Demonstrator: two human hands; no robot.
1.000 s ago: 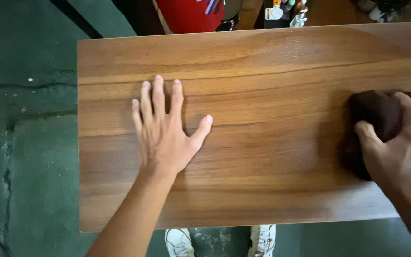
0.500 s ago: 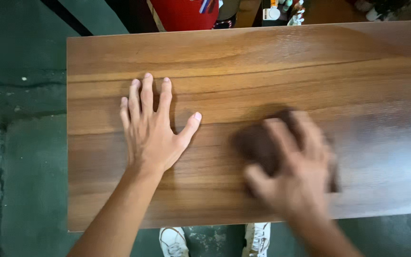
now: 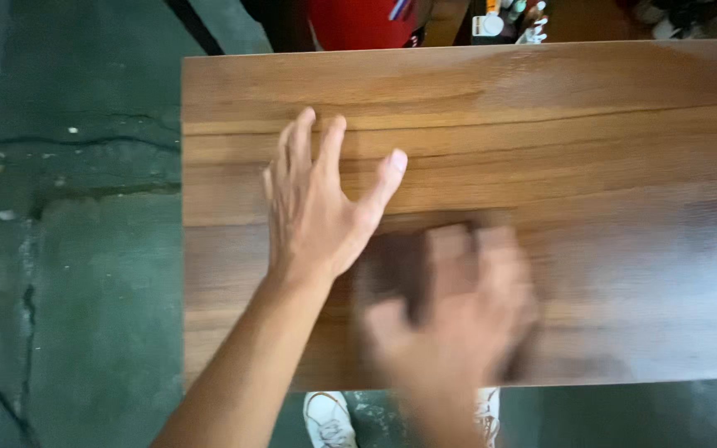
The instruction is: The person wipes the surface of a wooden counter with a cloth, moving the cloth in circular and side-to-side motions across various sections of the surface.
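A wide brown wooden board [image 3: 591, 141] fills most of the view. My left hand [image 3: 317, 207] rests flat on its left part, fingers spread and pointing away from me. My right hand [image 3: 458, 307], blurred by motion, presses a dark brown cloth [image 3: 396, 265] onto the board near its front edge, just right of my left wrist. Most of the cloth is hidden under my fingers.
Dark green cracked floor [image 3: 68, 249] lies left of the board. A red container [image 3: 358, 21] and small bottles [image 3: 508, 21] stand beyond the far edge. My white shoes [image 3: 329, 419] show below the front edge.
My right hand has swept the cloth leftward across the board, from the right end to beside my left hand. My left hand stays flat on the board.
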